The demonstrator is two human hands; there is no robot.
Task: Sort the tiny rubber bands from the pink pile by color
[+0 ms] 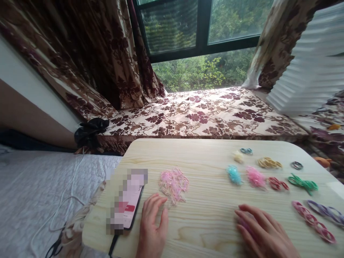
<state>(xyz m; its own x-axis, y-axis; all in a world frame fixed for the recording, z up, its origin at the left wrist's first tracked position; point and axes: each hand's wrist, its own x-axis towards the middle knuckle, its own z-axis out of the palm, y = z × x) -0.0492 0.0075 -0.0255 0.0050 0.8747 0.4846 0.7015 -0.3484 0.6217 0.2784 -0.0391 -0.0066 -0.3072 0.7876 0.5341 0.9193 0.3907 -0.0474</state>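
Purple material (246,226) shows under our right hand (264,229), fingers curled; whether they grip it, we cannot tell. Our left hand (152,229), thumb and fingers loosely apart, is just beside the pale pink pile (174,183) on the table (206,200). Beyond lies floral fabric (199,116).

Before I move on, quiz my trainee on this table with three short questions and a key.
1. True or false: the phone lies to the left of the left hand.
2. Which of these is nearest the left hand: A) tan bands, B) pale-pink pile, C) lilac chain?
3. Fill in: the red bands lie between the bright-pink clump and the ___ bands.

Key: 1. True. 2. B. 3. Green.
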